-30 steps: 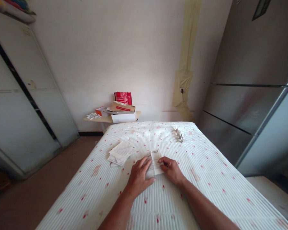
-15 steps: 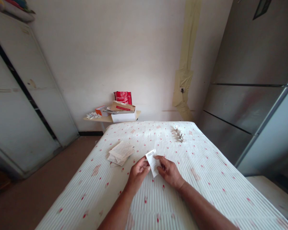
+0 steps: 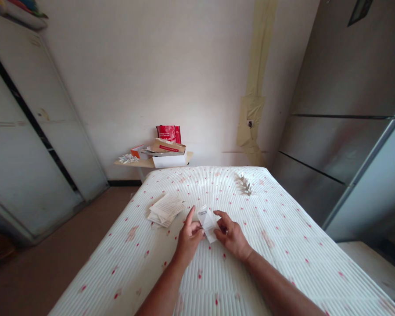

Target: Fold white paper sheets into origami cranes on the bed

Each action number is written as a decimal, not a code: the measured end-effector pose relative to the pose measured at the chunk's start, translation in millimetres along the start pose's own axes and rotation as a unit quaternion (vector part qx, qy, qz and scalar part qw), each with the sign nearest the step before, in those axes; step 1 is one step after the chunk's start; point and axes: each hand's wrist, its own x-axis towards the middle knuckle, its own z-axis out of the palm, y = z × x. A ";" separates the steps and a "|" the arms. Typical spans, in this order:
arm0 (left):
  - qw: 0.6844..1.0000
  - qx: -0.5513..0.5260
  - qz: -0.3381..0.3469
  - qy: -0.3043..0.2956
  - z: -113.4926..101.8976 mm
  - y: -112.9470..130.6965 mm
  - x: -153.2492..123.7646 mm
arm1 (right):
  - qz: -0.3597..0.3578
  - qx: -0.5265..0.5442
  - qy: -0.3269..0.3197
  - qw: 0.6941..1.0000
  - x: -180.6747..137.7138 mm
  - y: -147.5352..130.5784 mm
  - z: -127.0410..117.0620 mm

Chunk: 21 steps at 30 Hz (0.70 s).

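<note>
A small folded printed paper slip point(image 3: 207, 222) is held just above the white mattress point(image 3: 276, 245) with red specks. My left hand point(image 3: 189, 237) pinches the slip's left edge with thumb and middle fingers, its index finger sticking out. My right hand point(image 3: 229, 233) grips the slip's right side with curled fingers. A loose stack of printed paper sheets point(image 3: 165, 210) lies on the mattress to the left of my hands. A small cluster of folded paper pieces point(image 3: 244, 184) sits farther back on the right.
A low wooden shelf point(image 3: 128, 163) against the wall carries a white box point(image 3: 170, 161), a cardboard box, a red packet point(image 3: 168, 132) and more folded paper pieces. Grey cabinets stand left and right. Brown floor lies to the left of the mattress.
The slip lay flat on the mattress under both hands one second ago. Both hands have since lifted it and folded it narrower, and my left index finger has straightened.
</note>
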 end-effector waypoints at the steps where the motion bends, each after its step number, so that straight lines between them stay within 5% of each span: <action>1: 0.999 0.025 0.019 0.017 -1.1 -0.6 -0.2 | 0.000 -0.001 -0.006 1.000 -0.1 -0.8 0.2; 4: 0.978 0.174 0.089 0.073 -5.7 0.9 -1.4 | -0.030 -0.036 -0.018 0.999 -0.4 -3.6 0.5; 7: 0.923 0.332 0.170 0.094 -8.9 6.6 -3.4 | -0.080 -0.115 -0.001 0.990 -0.7 -5.7 0.3; 11: 0.868 0.419 0.235 0.121 -7.9 13.6 -6.8 | -0.112 -0.208 0.006 0.972 -1.8 -8.8 -0.5; 16: 0.858 0.425 0.283 0.059 -5.4 11.0 -8.4 | -0.107 -0.244 0.000 0.964 -4.2 -13.6 1.4; 21: 0.885 0.392 0.243 0.064 -11.0 2.4 -2.3 | -0.131 -0.239 -0.033 0.962 -4.5 -11.2 2.6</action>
